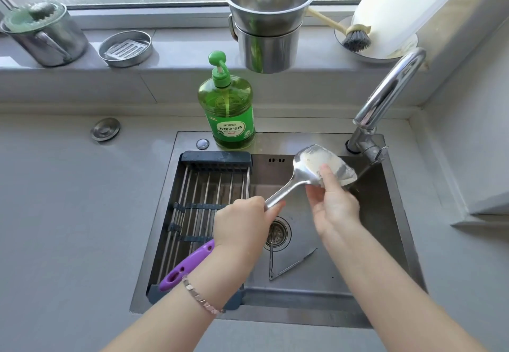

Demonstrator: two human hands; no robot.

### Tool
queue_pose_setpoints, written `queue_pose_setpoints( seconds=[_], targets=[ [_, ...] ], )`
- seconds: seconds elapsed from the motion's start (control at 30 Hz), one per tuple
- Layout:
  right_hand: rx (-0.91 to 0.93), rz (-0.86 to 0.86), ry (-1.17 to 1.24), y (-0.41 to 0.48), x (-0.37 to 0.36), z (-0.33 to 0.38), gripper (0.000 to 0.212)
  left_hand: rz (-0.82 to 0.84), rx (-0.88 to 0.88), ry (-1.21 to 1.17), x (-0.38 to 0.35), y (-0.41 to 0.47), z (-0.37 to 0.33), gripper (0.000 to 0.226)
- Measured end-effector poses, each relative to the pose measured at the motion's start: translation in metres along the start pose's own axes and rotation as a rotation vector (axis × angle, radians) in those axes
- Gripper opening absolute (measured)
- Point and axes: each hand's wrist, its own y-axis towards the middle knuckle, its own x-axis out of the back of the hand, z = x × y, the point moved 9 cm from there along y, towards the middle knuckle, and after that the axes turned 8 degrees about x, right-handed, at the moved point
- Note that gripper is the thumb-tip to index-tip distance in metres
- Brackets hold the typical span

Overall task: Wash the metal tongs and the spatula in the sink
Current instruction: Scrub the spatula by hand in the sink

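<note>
Scrubbing is under way: left hand [242,222] grips the spatula [303,178] handle, right hand [333,205] pinches its soapy blade at one o'clock in the sink [303,305]; a rinse seems next, then the tongs [294,264] lying at six.

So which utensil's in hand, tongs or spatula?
The spatula: left hand grips its handle, right hand holds its blade. The tongs lie on the sink floor, untouched.

Grey counter [68,200] carries inset sink [289,311]. Round metal disc [105,129] lies on counter, left. Green detergent bottle [227,112] stands on sink's back rim. Tongs [305,257] on sink floor.
</note>
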Motion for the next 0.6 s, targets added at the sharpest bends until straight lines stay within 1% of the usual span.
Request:
queue_pose_setpoints(
  seconds=[0.03,0.1,0.13,0.2,0.27,0.33,0.4,0.5,0.53,0.6],
  targets=[
    [-0.045,0.017,0.062,-0.007,-0.005,-0.008,0.006,0.009,0.001,0.004,-0.004,0.000,-0.005,0.053],
    [-0.036,0.091,-0.075,-0.016,-0.012,-0.014,0.010,0.016,-0.021,0.032,-0.009,-0.002,-0.015,0.054],
    [-0.028,0.098,-0.140,-0.017,-0.012,-0.013,0.010,0.019,-0.033,0.044,-0.010,-0.004,-0.018,0.054],
    [-0.054,0.050,-0.142,-0.008,-0.004,-0.006,0.008,0.030,-0.039,0.063,-0.012,-0.005,-0.017,0.053],
    [-0.081,-0.077,-0.040,0.006,0.012,0.007,0.014,0.031,-0.033,0.066,-0.012,-0.005,-0.012,0.053],
    [-0.074,-0.135,0.043,0.014,0.022,0.014,0.018,0.041,-0.017,0.052,-0.012,-0.004,-0.010,0.052],
    [-0.068,-0.068,0.098,0.009,0.016,0.008,0.019,0.053,-0.008,0.038,-0.013,-0.005,-0.011,0.052],
    [-0.032,0.095,0.020,0.000,0.002,-0.005,0.018,0.056,0.026,0.008,-0.011,-0.005,-0.008,0.050],
    [-0.024,0.103,0.003,0.000,0.000,-0.002,0.019,0.053,0.026,-0.011,-0.009,-0.005,-0.007,0.048],
    [-0.035,0.035,-0.014,0.007,0.006,0.004,0.022,0.103,0.004,-0.098,-0.009,-0.004,-0.007,0.043]
  ],
)
